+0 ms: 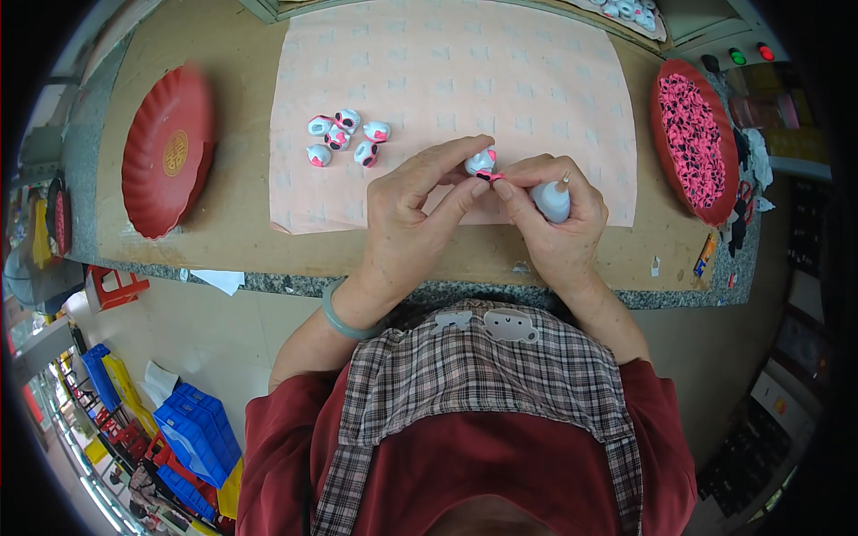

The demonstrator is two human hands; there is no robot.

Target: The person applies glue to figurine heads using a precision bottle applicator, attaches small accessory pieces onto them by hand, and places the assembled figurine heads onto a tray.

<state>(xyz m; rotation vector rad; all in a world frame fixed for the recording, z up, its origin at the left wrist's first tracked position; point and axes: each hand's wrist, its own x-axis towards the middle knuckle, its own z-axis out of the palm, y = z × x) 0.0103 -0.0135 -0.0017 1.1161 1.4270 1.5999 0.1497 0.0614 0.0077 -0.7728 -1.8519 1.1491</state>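
My left hand is closed around a small white figurine head with a pink patch, held between thumb and fingers above the pale pink sheet. Against its near side sits a tiny pink-and-black sunglasses-shaped piece, which my right thumb and forefinger touch. Tucked in my right hand is a small whitish squeeze bottle with a thin nozzle tip. To the left of my hands lies a group of several similar white heads, some wearing pink-and-black pieces.
A red scalloped tray stands at the left. At the right, a red tray is heaped with pink-and-black pieces. Red-handled scissors and an orange-and-blue tube-like item lie near the right edge. Blue crates are on the floor.
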